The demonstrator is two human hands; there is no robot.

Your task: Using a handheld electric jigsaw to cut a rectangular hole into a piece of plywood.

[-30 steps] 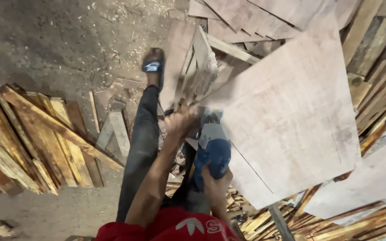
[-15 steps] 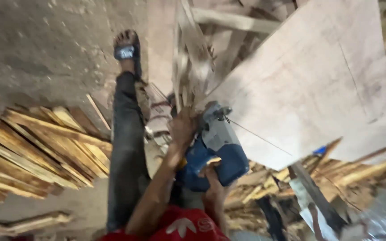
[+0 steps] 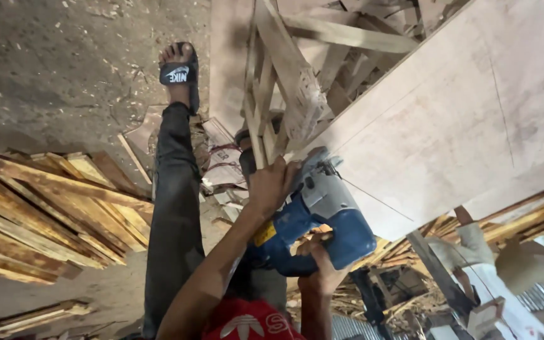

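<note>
1. Two bare hands worked a blue and grey handheld power saw (image 3: 313,220) close under the camera, just above a red shirt (image 3: 250,322) at the bottom edge.
2. Nearest, the right hand (image 3: 319,264) was curled shut around the blue rear handle of the saw, its fingers wrapped under the grip.
3. Just beyond, the left hand (image 3: 274,186) was closed over the saw's front, near the grey housing, with the forearm running back toward the shirt.
4. That saw sat against the near edge of a large pale plywood sheet (image 3: 448,119), which slanted up to the right and carried a thin pencil line across its face.
5. Beside the left hand, a slatted wooden frame (image 3: 284,82) stood tilted, touching the sheet's left edge.
6. Left of the arms, a leg in dark trousers (image 3: 174,208) stretched away, ending in a foot in a black slide sandal (image 3: 179,72) on the dusty concrete floor (image 3: 51,69).
7. Further left, a heap of rough reddish timber offcuts (image 3: 45,214) lay on the floor.
</note>
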